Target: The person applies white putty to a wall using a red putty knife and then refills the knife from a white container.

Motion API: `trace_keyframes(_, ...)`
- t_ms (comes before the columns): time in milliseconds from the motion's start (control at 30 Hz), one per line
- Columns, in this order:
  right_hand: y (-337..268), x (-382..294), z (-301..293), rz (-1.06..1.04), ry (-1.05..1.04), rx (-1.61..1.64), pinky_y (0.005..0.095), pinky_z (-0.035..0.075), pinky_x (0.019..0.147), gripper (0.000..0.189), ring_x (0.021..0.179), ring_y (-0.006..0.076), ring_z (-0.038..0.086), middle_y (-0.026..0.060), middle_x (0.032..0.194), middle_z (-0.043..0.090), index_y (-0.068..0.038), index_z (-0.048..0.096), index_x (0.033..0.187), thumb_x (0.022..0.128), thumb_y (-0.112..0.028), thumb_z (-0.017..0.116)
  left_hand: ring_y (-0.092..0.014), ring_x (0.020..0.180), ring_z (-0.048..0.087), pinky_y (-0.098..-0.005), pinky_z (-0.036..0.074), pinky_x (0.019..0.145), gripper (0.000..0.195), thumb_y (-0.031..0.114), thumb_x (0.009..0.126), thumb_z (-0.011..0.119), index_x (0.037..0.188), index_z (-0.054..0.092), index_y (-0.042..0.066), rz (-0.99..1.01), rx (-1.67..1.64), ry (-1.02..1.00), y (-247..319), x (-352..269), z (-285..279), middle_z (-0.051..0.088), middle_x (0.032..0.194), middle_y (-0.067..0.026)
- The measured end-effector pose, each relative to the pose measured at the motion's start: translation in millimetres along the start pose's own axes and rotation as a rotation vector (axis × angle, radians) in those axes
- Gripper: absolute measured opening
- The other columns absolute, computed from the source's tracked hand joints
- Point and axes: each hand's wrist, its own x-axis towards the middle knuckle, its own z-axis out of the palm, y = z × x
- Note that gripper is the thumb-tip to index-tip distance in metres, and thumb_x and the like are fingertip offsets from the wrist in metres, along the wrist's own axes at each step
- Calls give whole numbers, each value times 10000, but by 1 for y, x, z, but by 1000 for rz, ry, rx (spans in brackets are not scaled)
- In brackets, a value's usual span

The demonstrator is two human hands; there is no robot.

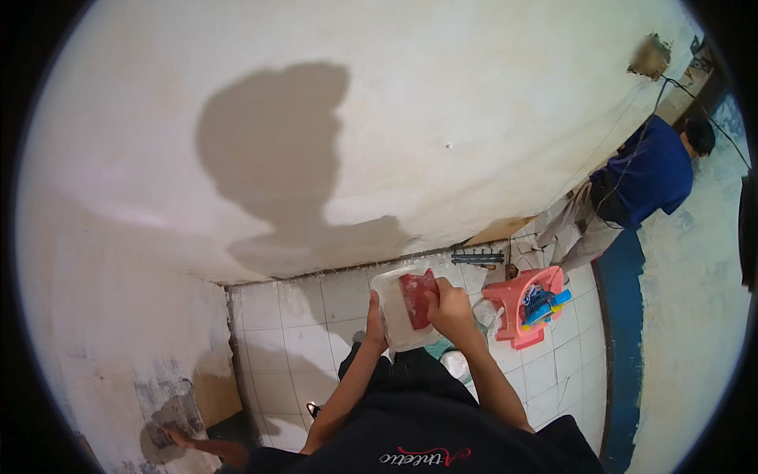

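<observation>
My left hand (375, 323) grips the left side of a white plastic tub (408, 343), held in front of my waist. Inside the tub shows a pale, whitish material, probably filler paste. In my right hand (453, 308) is a red flat spreader (418, 299), smeared with white. Its blade lies over the tub's opening, and my fingers close on its right edge. Whether the blade touches the paste I cannot tell.
A whitish plastered wall (402, 195) rises ahead. On the tiled floor (302, 308) stand a pink plastic stool (509, 296) holding tools and a white bag (456, 364). A person in blue (651, 169) works at right; another person's hand (177, 436) touches the left wall. Cables (657, 106) hang at right.
</observation>
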Motion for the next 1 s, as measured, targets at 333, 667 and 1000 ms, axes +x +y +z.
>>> trace_keyframes(333, -33, -3, 31, 31, 85, 67, 505, 477, 609, 173, 707, 475, 603, 281, 724, 612, 41, 579, 877, 823, -108, 647, -247, 1072, 609, -384, 495, 947, 706, 641, 968, 293, 1337, 475, 67, -18, -19, -67, 38, 5, -8, 598, 1221, -116)
trace_keyframes(667, -73, -8, 29, 89, 181, -67, 510, 463, 581, 148, 675, 480, 591, 292, 676, 581, 37, 564, 862, 821, -85, 637, -242, 1146, 569, -360, 444, 1006, 643, 556, 1006, 299, 1355, 451, 38, -33, -28, -219, 69, 13, 12, 580, 1269, -122)
trace_keyframes(1000, -85, -11, 38, 57, 181, -38, 482, 460, 570, 144, 676, 472, 595, 291, 709, 587, 47, 555, 861, 821, -65, 636, -255, 1114, 598, -374, 491, 969, 655, 547, 1015, 252, 1343, 458, 19, -76, -42, -220, 88, -2, 18, 585, 1254, -140)
